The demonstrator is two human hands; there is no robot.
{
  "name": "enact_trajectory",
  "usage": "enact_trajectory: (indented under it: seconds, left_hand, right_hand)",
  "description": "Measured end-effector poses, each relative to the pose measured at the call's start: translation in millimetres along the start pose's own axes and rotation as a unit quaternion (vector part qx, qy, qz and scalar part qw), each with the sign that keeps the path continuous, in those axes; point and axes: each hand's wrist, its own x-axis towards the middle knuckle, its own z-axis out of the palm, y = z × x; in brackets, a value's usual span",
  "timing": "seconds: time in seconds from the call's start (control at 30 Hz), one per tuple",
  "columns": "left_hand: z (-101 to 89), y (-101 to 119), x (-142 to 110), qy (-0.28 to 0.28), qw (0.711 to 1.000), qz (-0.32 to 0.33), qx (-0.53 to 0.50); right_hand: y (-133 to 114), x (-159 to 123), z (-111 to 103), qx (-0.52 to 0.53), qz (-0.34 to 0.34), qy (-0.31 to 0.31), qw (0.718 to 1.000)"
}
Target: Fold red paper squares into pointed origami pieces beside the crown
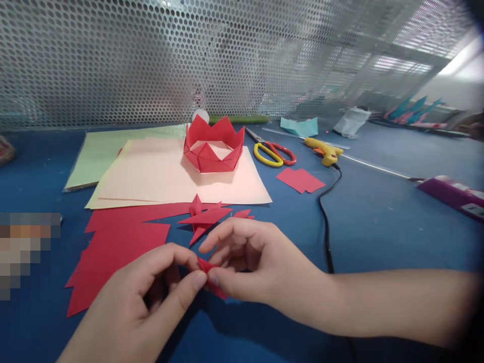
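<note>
Between both hands, low in the middle of the view, is a small folded piece of red paper [216,288]. My left hand [151,292] pinches its left end between thumb and index finger. My right hand [253,259] has its thumb on the near side of the paper, the other fingers curled behind it. Just beyond my hands lie several pointed red folded paper pieces [206,217]; my right hand partly covers one. Farther back, a red folded paper crown [215,164] stands upright on cream paper sheets [151,176].
Red paper sheets [121,252] lie at left, near green sheets [88,156]. Scissors [269,154], small red paper pieces [300,180], a yellow glue gun [323,150] and its black cord [324,217] lie right. A purple power strip [451,194] sits far right; a perforated metal panel [151,65] stands behind.
</note>
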Motion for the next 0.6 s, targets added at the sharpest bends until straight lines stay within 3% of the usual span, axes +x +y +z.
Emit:
enact_trajectory:
  seconds: [0.2,0.33,0.43,0.6]
  left_hand:
    - [0.2,2.2,4.8,0.012,0.999,0.034,0.002]
    - [3.3,11.3,2.8,0.004,0.999,-0.027,-0.026]
    - [4.5,19.9,0.8,0.035,0.995,-0.083,-0.036]
    - [0.9,13.7,0.3,0.006,0.995,-0.090,-0.050]
  right_hand:
    - [-1.1,0.3,-1.4,-0.001,0.015,0.001,1.000]
    - [-1.5,-0.3,-1.0,-0.031,0.001,0.006,1.000]
    - [-0.1,-0.8,-1.2,-0.044,-0.012,0.002,0.999]
    - [-0.1,-1.3,-1.5,-0.048,-0.034,-0.018,0.998]
